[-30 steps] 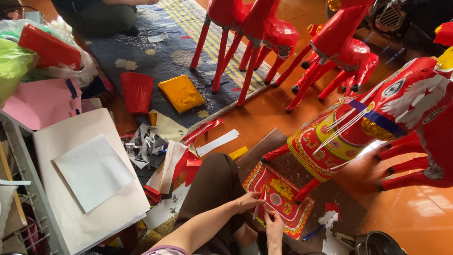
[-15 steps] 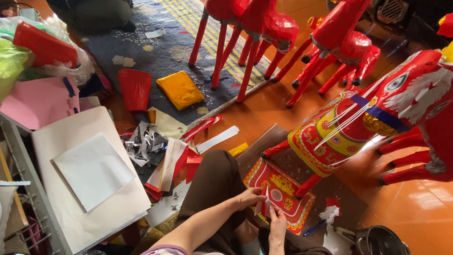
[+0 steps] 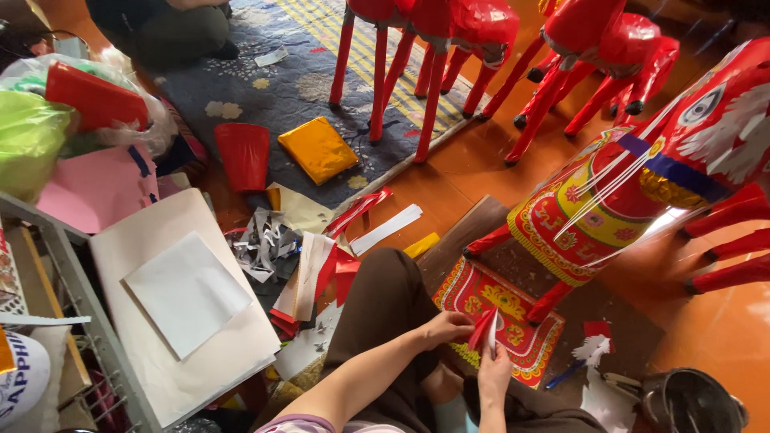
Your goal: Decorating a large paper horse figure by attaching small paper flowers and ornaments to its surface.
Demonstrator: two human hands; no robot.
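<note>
Looks like the trimming-and-decorating stage on a paper horse. Both hands are pinched around a small folded strip of red and white paper (image 3: 484, 329): the left hand (image 3: 446, 327) grips its near side, the right hand (image 3: 495, 375) comes up from below with fingers closed on it. The strip sits right above the red and gold patterned paper panel (image 3: 489, 301) lying on the brown board (image 3: 513, 256) on the floor, just in front of the person's knee.

My guess is the piece is being folded or creased, and the next move needs a steady pinch so the thin paper doesn't tear.

Around it: the big red paper horse with gold and blue trim (image 3: 642, 176) stands right over the board, its red legs close to the hands, so that's the main thing to bump. Along the board's near edge lie a white paper cutout (image 3: 592, 353), a blue pen (image 3: 566, 374) and a dark metal pot (image 3: 690, 401). To the left is a heap of shredded grey and red paper scraps (image 3: 281, 248), then large white sheets (image 3: 184, 297). Plain red paper horses (image 3: 433, 48) stand farther back by the dark blue rug (image 3: 281, 88).
</note>
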